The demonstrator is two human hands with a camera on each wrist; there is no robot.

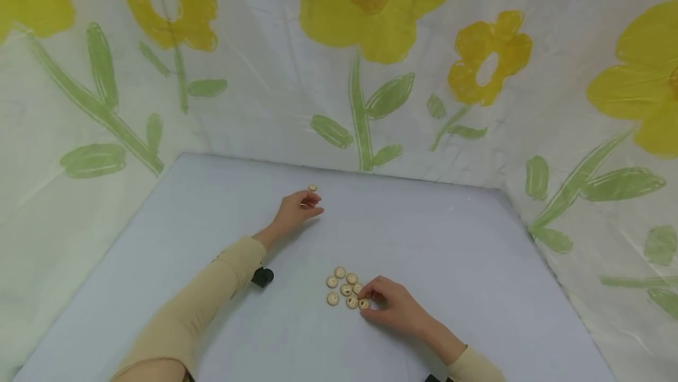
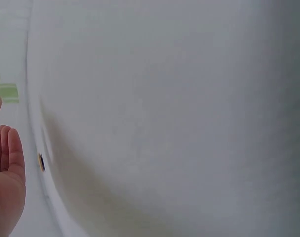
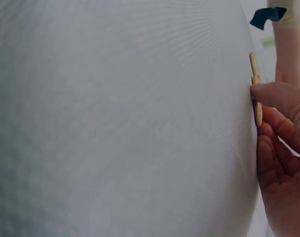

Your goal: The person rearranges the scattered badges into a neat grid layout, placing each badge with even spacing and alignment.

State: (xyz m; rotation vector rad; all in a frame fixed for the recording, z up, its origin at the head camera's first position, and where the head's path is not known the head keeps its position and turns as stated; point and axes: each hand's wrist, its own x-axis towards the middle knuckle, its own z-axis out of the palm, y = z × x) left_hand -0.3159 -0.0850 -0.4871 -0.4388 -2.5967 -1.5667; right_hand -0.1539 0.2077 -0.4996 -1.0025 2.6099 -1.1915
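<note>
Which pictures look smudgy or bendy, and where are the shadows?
Head view: fairly clear, with a soft shadow beside the left hand, but marks on the round pieces are tiny; left wrist view: tabletop blurry, its edge bendy, right side darker; right wrist view: wavy ripples near the top, left side dim and smudgy.

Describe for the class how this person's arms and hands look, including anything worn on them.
The left hand and right hand wear no gloves. The left sleeve and right sleeve are pale beige and stop short of the hands. A small black device shows beside the left sleeve; a dark piece shows by the right one, mostly cut off.
</note>
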